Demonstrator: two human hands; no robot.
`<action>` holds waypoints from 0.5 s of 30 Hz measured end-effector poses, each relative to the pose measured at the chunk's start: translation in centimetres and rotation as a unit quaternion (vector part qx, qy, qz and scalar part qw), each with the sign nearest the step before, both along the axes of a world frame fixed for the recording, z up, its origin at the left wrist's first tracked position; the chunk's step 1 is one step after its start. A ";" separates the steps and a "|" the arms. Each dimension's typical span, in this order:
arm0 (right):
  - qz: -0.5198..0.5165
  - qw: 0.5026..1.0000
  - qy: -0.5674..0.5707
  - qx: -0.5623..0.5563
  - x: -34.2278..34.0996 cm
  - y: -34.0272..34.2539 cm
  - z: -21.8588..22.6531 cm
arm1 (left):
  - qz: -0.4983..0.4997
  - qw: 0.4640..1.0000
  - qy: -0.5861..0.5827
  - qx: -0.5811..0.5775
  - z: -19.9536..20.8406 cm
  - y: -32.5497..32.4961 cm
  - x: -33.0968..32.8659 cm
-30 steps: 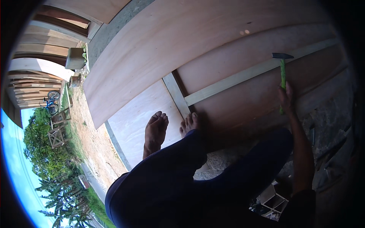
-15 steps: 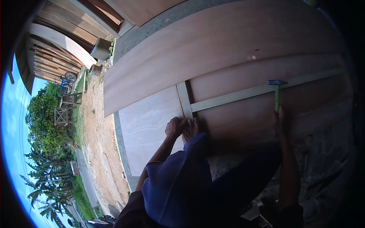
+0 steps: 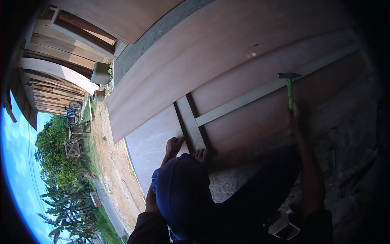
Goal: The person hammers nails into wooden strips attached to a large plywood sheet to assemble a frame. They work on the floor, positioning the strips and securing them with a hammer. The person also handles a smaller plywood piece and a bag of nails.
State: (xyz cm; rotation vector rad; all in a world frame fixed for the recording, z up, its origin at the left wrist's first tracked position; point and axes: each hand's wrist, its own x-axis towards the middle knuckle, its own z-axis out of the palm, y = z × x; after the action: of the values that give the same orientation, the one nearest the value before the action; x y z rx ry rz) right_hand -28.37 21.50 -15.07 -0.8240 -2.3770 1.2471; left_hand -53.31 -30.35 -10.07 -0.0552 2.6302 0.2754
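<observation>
Single head-worn fisheye, looking downward, close

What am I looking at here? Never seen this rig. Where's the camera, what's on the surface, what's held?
No machine: these are a person's own bare hands. The camera is the left of two worn on the head, looking down; its fisheye lens bends straight edges.

Below lie a large wooden sheet and a smaller pale sheet. Beside the pale one runs a short wooden strip; a long strip meets its side, like a T. A bare foot is at the short strip's near end.

The right hand grips a hammer by its green handle. The left hand is at the pale sheet; whether it holds anything is unclear.
</observation>
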 end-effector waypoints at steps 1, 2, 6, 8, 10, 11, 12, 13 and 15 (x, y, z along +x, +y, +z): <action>-0.002 1.000 0.006 -0.021 0.1 0.1 -0.2 | 0.061 0.995 -0.045 0.059 0.2 0.7 -0.7; -0.011 0.999 0.002 -0.042 0.1 0.1 -0.6 | 0.091 0.972 -0.053 0.211 0.4 1.2 -0.9; -0.038 0.999 0.017 -0.029 0.5 -0.1 -1.0 | 0.139 0.831 -0.140 0.520 2.2 6.8 -2.5; -0.048 0.998 0.018 -0.021 0.1 -0.9 -0.4 | 0.147 0.791 -0.190 0.562 4.5 10.5 -2.7; -0.067 0.996 -0.012 -0.048 -0.2 -1.5 0.6 | 0.160 0.745 -0.250 0.597 5.1 12.2 -3.7; -0.062 0.995 -0.021 -0.071 -0.2 -1.7 0.7 | 0.170 0.719 -0.284 0.611 4.7 12.6 -4.4; -0.061 0.993 -0.032 -0.093 -0.1 -1.4 0.8 | 0.180 0.691 -0.322 0.621 4.5 13.4 -5.0; -0.060 0.990 -0.040 -0.120 -0.3 -1.3 0.7 | 0.179 0.674 -0.348 0.627 4.3 14.3 -5.4; -0.077 0.988 -0.033 -0.128 -0.8 -1.2 1.2 | 0.181 0.633 -0.406 0.634 3.9 16.3 -5.6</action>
State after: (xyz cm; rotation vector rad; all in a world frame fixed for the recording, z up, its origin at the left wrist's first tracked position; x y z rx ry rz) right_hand -29.16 20.33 -13.87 -1.1195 -2.1812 1.4995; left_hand -58.95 -14.09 -6.15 -0.1727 1.0514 1.6909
